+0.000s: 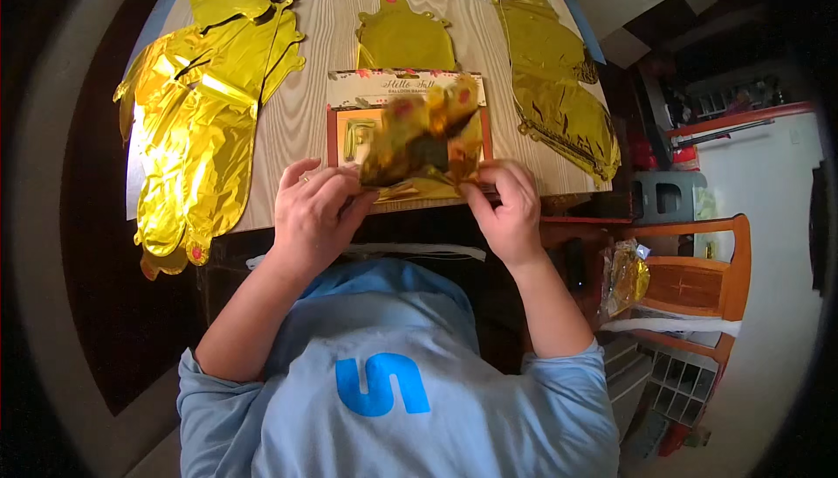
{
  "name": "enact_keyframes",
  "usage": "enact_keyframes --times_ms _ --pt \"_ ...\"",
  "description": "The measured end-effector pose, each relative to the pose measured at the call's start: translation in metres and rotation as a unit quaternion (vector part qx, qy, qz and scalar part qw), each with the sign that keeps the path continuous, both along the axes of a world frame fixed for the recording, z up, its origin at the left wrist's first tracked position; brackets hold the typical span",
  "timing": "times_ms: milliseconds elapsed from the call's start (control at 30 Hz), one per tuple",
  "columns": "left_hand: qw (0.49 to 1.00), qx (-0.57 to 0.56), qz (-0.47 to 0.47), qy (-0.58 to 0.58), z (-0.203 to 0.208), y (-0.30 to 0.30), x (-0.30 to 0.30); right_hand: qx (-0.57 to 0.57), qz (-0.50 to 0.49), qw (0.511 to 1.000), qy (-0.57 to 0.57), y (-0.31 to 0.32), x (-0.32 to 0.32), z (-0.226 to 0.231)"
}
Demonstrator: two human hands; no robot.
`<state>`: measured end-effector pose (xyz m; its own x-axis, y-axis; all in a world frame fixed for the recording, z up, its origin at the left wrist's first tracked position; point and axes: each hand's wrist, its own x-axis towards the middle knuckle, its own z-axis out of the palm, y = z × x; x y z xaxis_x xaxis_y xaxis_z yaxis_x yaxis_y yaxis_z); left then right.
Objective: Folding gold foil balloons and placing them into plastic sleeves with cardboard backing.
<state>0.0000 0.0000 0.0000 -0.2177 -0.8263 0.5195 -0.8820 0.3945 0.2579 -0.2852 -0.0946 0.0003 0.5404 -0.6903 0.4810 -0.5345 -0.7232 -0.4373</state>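
Both of my hands grip a folded bundle of gold foil balloons (428, 139) at the near edge of a wooden table (314, 103). My left hand (312, 213) pinches its lower left corner and my right hand (504, 206) pinches its lower right corner. The bundle is lifted over a flat printed balloon package (349, 103) with an orange border. A small gold piece shows through the package window just left of the bundle.
Flat gold foil balloons lie spread on the table: a large pile (196, 120) at the left, one (403, 37) at the middle back, a strip (550, 76) along the right. A wooden chair (707, 277) with a foil item (625, 275) stands to the right.
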Motion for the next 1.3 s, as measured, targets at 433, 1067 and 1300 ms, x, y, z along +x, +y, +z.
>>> enact_keyframes --times_ms 433,1067,1300 --pt "0.994 0.063 0.069 0.05 0.017 -0.002 -0.011 -0.204 0.057 0.976 0.058 0.042 0.032 0.021" --pt "0.968 -0.073 -0.008 0.24 0.035 0.029 0.003 0.14 -0.162 0.903 -0.373 0.027 0.04 0.059" --pt "0.972 0.028 0.003 0.232 0.042 0.012 -0.006 0.554 -0.141 0.509 -0.644 0.04 0.083 0.03"
